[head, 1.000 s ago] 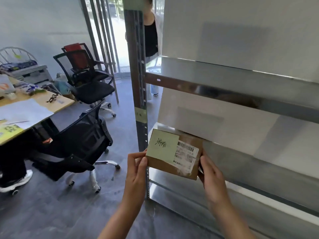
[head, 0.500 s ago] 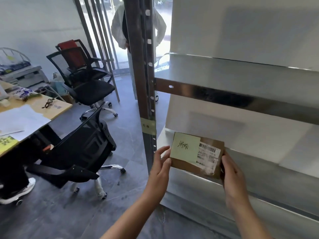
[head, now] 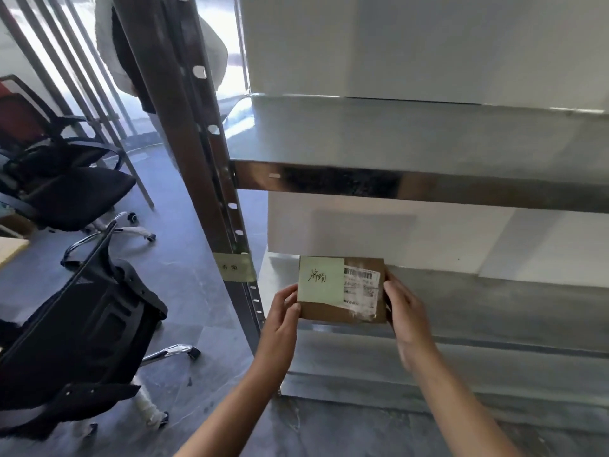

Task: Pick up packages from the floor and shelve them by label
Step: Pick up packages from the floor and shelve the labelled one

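Package [head: 342, 311] label print blurred; right fingers [head: 390, 305] hidden behind it.

You face a white wall [head: 428, 44] behind a metal shelving unit whose upright post [head: 197, 166] runs down the middle of your view. A grey shelf board [head: 395, 133] with a shiny front rail [head: 362, 184] crosses at mid height. To your left the dark grey tiled floor [head: 178, 258] holds two black mesh office chairs [head: 75, 328], one tipped close to you, another [head: 66, 186] farther back. Bright daylight comes through the glazed doorway [head: 230, 44] at the top left, beside slanted metal bars [head: 66, 61].
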Motion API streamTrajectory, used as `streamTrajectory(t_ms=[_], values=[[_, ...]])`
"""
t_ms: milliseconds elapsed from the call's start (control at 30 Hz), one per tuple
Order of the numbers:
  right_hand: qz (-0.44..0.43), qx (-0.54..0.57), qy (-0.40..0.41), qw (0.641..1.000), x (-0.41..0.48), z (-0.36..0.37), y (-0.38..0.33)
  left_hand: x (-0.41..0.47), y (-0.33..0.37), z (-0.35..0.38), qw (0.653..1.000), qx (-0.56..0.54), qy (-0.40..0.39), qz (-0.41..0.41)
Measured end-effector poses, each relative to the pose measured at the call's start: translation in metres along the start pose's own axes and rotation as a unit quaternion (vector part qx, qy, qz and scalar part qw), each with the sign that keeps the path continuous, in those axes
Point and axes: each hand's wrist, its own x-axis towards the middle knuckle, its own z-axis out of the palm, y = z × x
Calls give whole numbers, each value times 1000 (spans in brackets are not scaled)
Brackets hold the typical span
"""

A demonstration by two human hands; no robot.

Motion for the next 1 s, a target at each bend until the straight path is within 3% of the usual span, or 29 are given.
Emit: streamTrajectory(t_ms=[533,1000], values=[[57,-36,49,997,45,30,47,44,-29,-7,995,-17,-18,-98],[86,-42,48,994,62,14,57,52,-29,9,993,18,-38,-110]])
